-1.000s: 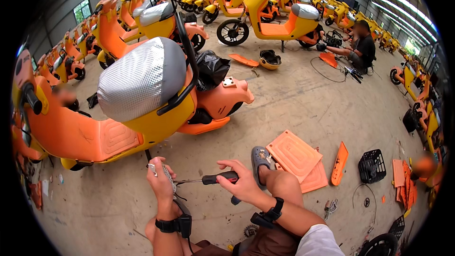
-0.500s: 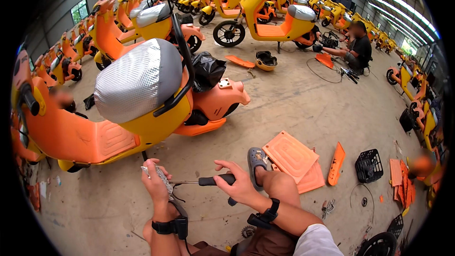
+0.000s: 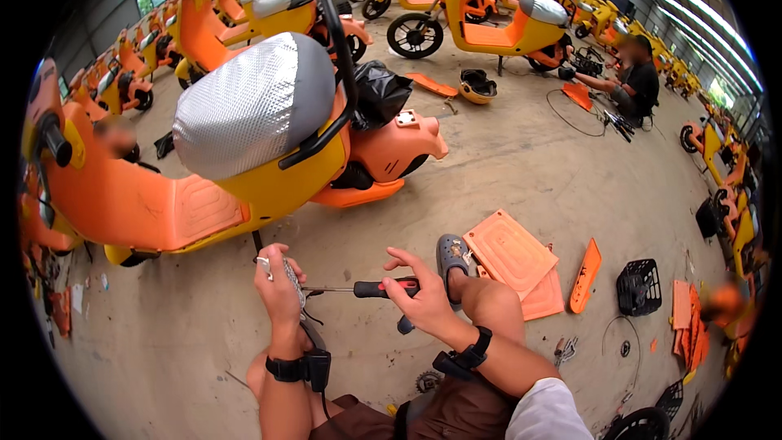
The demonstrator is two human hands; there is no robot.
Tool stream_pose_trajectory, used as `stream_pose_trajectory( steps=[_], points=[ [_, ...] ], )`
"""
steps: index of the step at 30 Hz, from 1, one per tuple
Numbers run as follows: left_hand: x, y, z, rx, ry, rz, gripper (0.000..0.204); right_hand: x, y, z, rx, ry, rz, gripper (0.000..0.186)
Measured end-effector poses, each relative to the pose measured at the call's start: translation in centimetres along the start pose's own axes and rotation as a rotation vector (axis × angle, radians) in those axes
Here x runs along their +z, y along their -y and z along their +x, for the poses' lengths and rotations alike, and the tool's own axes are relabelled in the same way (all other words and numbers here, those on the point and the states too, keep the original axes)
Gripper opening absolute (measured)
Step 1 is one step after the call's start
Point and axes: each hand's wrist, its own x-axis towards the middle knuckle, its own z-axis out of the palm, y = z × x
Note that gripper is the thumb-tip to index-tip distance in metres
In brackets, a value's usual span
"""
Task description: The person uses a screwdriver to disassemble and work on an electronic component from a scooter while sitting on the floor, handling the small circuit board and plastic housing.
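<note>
at the left stands an orange-and-yellow scooter (image 3: 273,192), its handlebar end toward the left edge and its tail to the right; a silvery textured cover (image 3: 236,114) wraps the seat, and a black plastic bag (image 3: 380,94) lies behind the grab rail (image 3: 338,45).

below the scooter, the left hand (image 3: 281,289) is closed round a ridged silvery metal part (image 3: 292,277), whose long axis runs steeply, its upper end leaning left; how far the fingers wrap it is hidden. a thin dark wire (image 3: 312,310) hangs at its right side.

next comes the screwdriver (image 3: 383,288), in front of the person between the two hands. its long axis lies almost level, left to right; the shaft points left, its tip end at the metal part, and the black-and-red handle is on the right. whether the tip touches is too small to tell.

the right hand (image 3: 423,300) grips the handle's right end, thumb along it and index finger raised clear; its other fingers are mostly hidden.

further right are a grey clog (image 3: 452,254) on a foot, two overlapping orange panels (image 3: 513,251), a narrow orange panel (image 3: 585,277) and a black basket (image 3: 638,288).
</note>
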Motion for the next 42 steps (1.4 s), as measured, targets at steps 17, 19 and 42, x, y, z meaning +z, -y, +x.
stream_pose_trajectory(
  steps=[17, 19, 42],
  points=[
    [-0.8, -0.8, -0.3, 0.185, 0.071, 0.015, 0.025, -0.8, -1.2, 0.8, 0.394, 0.376, 0.045, 0.03],
    [-1.0, -0.7, -0.5, 0.214, 0.08, 0.058, 0.024, -0.9, 0.3, 1.6, 0.557, 0.451, 0.045, 0.03],
    [-1.0, -1.0, 0.5, 0.129, 0.076, -0.17, 0.034, -0.1, 0.7, 1.1, 0.698, -0.026, 0.559, 0.035]
  ],
)
